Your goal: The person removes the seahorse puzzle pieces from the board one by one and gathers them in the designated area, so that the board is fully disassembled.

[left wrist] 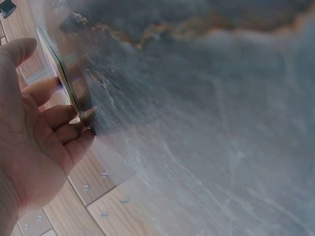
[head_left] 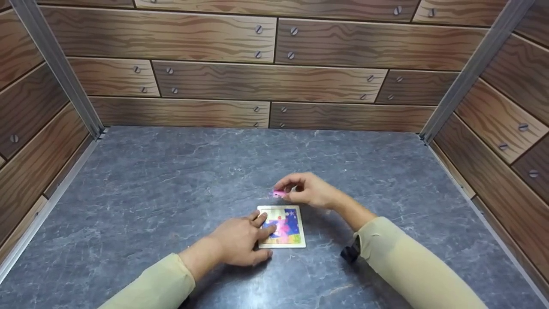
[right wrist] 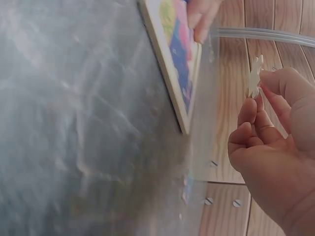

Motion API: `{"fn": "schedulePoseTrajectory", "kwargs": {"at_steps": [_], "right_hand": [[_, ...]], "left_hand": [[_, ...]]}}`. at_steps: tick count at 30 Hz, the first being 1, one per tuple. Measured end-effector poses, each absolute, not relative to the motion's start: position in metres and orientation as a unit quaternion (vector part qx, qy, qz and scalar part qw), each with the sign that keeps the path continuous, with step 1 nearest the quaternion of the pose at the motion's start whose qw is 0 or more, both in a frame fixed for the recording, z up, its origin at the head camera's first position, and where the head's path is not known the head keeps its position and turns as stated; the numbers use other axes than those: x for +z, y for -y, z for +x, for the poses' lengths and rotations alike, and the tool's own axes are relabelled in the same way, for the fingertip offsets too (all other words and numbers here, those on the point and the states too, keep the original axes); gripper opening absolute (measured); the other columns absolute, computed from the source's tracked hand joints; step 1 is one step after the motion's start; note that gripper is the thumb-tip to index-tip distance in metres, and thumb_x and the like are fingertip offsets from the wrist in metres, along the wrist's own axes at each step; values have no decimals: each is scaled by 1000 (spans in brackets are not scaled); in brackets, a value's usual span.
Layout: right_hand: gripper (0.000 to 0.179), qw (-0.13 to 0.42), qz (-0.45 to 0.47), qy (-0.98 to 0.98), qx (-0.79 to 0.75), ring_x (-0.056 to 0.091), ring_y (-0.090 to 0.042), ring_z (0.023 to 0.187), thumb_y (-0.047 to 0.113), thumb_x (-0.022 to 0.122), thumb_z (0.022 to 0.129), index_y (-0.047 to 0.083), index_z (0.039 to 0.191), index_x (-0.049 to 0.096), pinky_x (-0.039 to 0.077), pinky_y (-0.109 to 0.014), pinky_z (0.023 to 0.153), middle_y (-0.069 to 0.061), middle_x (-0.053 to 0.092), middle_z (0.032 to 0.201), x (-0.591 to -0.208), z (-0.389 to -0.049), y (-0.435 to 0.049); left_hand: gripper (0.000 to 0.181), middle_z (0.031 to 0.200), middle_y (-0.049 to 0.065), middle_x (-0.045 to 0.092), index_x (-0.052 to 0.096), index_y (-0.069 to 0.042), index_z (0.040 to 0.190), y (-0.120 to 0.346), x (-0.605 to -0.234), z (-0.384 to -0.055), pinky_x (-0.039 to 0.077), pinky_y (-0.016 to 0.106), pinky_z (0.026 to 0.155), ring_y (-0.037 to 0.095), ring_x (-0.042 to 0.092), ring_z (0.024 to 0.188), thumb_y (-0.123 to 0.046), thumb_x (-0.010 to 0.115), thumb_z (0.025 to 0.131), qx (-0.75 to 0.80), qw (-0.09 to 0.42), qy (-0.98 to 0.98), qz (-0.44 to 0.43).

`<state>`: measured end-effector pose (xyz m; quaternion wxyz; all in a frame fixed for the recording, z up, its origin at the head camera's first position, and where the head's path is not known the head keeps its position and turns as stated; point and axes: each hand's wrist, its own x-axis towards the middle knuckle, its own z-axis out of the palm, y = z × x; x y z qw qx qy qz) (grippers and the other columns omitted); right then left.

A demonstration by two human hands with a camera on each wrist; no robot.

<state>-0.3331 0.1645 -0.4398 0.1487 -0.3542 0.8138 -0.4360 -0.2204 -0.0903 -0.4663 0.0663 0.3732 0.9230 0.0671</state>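
A small square jigsaw puzzle (head_left: pixel 293 229) in a pale wooden frame lies flat on the table, its picture blue, pink and green. At its upper left, bare pale backing shows. My left hand (head_left: pixel 240 241) lies at the puzzle's left side, with spread fingertips resting on it and the thumb by its near edge. Beyond the far edge, my right hand (head_left: pixel 311 191) pinches a pink puzzle piece (head_left: pixel 279 194) between thumb and fingers. The right wrist view shows the pale wooden side of this puzzle piece (right wrist: pixel 255 78), held apart from the frame.
A grey marbled tabletop (head_left: pixel 171 171) surrounds the puzzle. Wood-patterned walls (head_left: pixel 214 81) with metal corner posts close off the back and both sides. In the right wrist view a small coloured thing (right wrist: pixel 185 187) lies beyond the puzzle, too blurred to identify.
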Motion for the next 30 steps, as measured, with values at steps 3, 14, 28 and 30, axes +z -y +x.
{"fn": "schedulePoseTrajectory", "kwargs": {"at_steps": [3, 14, 28, 30], "right_hand": [[32, 129, -351, -820, -432, 63, -22, 96, 3, 73, 93, 4, 125, 76, 50, -28, 80, -10, 75, 110, -436, -337, -171], [30, 87, -324, -839, -429, 62, -21, 95, 0, 77, 90, 6, 120, 79, 49, -24, 76, -10, 74, 109, -434, -348, -204], [26, 70, -278, -852, -438, 63, -26, 95, -1, 77, 92, -1, 118, 77, 52, -23, 80, -18, 73, 109, -449, -361, -244], [26, 70, -274, -854, -437, 64, -26, 97, -1, 77, 92, -1, 118, 77, 52, -25, 82, -18, 74, 110, -450, -362, -247]], "left_hand": [[69, 160, 23, 47, 54, -18, 158, 90, -466, -220, 49, 51, 111, 41, 47, 147, -58, 54, 103, 69, 68, -923, 372], [70, 162, 22, 45, 52, -19, 160, 91, -467, -221, 51, 53, 108, 41, 45, 148, -59, 52, 103, 72, 83, -925, 365], [69, 160, 23, 47, 54, -18, 158, 91, -466, -220, 51, 52, 109, 42, 47, 147, -58, 55, 102, 73, 64, -923, 373], [69, 160, 23, 47, 54, -18, 158, 91, -466, -220, 51, 53, 108, 42, 47, 147, -58, 55, 102, 76, 62, -923, 373]]}}
